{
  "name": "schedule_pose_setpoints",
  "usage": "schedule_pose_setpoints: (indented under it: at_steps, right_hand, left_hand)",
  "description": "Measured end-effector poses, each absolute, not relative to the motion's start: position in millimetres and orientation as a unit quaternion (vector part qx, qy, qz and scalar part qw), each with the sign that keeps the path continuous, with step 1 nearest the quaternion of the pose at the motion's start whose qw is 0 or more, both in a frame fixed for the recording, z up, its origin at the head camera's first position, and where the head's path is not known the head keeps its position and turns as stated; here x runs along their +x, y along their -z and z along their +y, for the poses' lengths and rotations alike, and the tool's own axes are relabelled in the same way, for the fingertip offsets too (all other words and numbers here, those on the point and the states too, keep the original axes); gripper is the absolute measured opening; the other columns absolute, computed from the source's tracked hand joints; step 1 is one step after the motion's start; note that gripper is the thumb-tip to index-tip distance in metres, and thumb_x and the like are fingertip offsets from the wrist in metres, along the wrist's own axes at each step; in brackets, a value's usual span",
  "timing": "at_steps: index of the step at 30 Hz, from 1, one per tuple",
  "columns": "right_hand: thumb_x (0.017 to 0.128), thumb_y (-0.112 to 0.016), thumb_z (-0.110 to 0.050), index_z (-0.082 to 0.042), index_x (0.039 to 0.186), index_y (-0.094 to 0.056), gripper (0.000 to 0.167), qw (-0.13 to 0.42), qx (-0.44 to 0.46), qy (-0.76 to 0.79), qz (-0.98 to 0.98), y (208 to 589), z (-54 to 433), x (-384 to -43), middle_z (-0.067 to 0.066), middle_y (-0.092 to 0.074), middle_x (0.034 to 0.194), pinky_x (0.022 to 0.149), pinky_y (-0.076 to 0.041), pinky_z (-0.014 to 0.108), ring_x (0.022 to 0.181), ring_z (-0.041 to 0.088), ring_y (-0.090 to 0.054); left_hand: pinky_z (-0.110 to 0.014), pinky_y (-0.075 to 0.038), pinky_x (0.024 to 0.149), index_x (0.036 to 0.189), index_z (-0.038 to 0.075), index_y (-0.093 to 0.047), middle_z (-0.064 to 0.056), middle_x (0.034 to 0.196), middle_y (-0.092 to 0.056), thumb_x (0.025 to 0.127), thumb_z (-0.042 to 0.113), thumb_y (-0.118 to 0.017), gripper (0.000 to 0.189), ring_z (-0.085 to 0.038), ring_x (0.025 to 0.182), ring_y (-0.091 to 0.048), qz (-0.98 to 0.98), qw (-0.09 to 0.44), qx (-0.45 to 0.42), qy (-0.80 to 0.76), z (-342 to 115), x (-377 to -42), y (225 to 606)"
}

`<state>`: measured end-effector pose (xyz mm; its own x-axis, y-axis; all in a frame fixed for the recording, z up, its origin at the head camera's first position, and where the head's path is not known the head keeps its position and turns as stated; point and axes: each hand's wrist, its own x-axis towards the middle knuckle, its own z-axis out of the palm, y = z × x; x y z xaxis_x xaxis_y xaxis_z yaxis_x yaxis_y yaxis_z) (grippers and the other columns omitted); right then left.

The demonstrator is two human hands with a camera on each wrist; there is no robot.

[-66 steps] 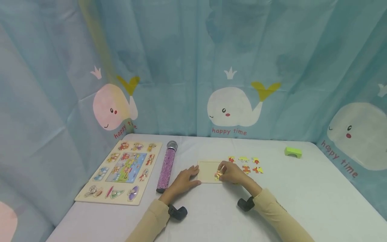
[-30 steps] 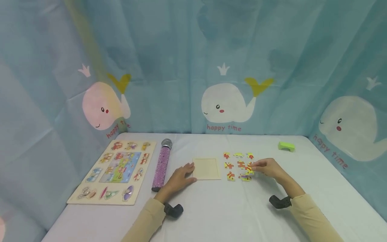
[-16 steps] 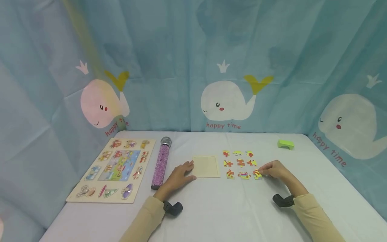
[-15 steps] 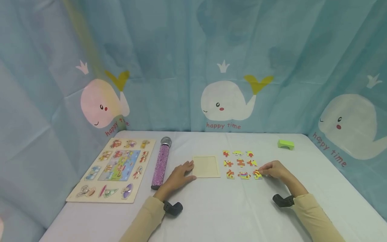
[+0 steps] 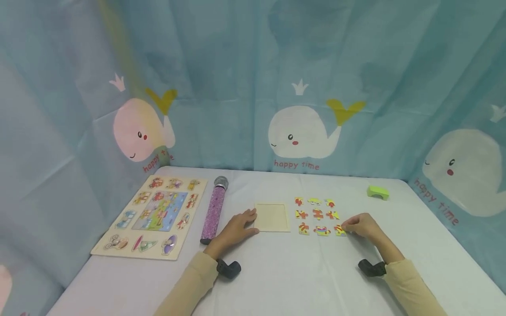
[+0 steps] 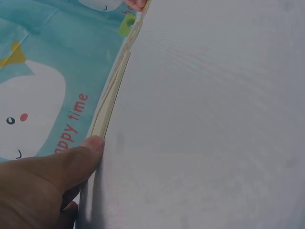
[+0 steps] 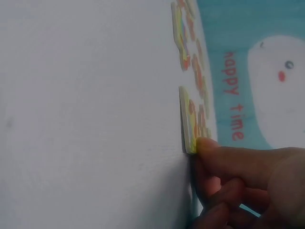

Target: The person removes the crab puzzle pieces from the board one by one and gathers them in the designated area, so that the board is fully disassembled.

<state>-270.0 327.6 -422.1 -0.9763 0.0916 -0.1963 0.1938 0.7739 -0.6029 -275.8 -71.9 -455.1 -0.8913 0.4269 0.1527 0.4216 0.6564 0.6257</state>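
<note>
My left hand [image 5: 236, 227] rests at the left edge of a shallow wooden puzzle tray [image 5: 272, 217] with nothing in it. Its thumb touches the tray's near corner, as the left wrist view shows, and the fingers lie higher along the same side. To the right of the tray, several jigsaw pieces lie apart in three rows on the white table. With thumb and forefinger my right hand [image 5: 363, 225] pinches the near right puzzle piece [image 5: 339, 230], red and yellow, at its right edge. That piece [image 7: 189, 121] lies flat on the table in the right wrist view.
A pink glittery microphone [image 5: 214, 210] lies left of my left hand. Farther left is a large wooden peg puzzle board [image 5: 152, 219] with vehicle shapes. A green arch block [image 5: 377, 192] stands at the back right. A blue whale-print curtain [image 5: 221, 109] surrounds the table [image 5: 292, 281].
My right hand has brought a piece from the tray to the near right end of the rows and set it down there. The left hand stays at the tray. The head view shifts slightly.
</note>
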Motion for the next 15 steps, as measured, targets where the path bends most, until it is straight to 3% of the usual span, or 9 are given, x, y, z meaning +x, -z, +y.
schedule_pose_setpoints:
  at_steps: [10,15]
  right_hand:
    - [0.08,-0.068,-0.022,-0.003,0.09,-0.069,0.021,0.074,0.076,0.335,0.936,430.9,335.1,-259.0,0.008,-0.066,0.089,0.066,-0.045,0.03,0.081,0.02,-0.054]
    - [0.082,-0.067,-0.023,-0.002,0.094,-0.067,0.024,0.076,0.07,0.353,0.93,434.0,333.1,-247.4,0.006,-0.065,0.089,0.063,-0.042,0.026,0.08,0.019,-0.051]
  left_hand:
    - [-0.049,-0.028,0.11,0.131,-0.008,-0.043,-0.02,0.145,-0.035,0.089,0.019,-0.058,0.051,-0.036,0.133,-0.034,0.924,0.015,0.254,-0.285,-57.7,-263.4,450.7]
    - [-0.047,-0.033,0.107,0.132,-0.002,-0.046,-0.018,0.147,-0.031,0.086,0.021,-0.063,0.055,-0.036,0.13,-0.039,0.937,0.001,0.267,-0.225,-46.7,-256.8,442.3]
